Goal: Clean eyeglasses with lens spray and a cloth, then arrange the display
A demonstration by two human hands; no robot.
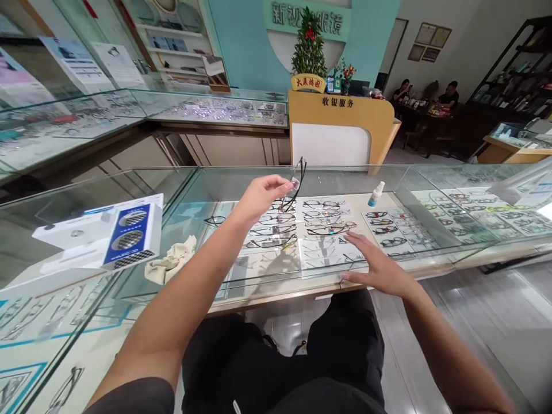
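Note:
My left hand (pixel 268 195) is raised over the glass display counter (pixel 276 282), its fingers closed on a pair of dark-framed eyeglasses (pixel 302 175) held upright. Below it, several eyeglasses (pixel 273 230) lie in a column, and a second column of eyeglasses (pixel 323 214) lies to its right. My right hand (pixel 368 264) is at the counter's front edge with its fingers spread and nothing held, close to the lower end of the second column.
A white spray bottle (pixel 376 194) stands behind my right hand. A crumpled cloth (pixel 171 261) and a blue and white box (pixel 133 230) are on the left. Beyond stands a yellow service desk (pixel 340 112); two people (pixel 449 95) sit at the far right.

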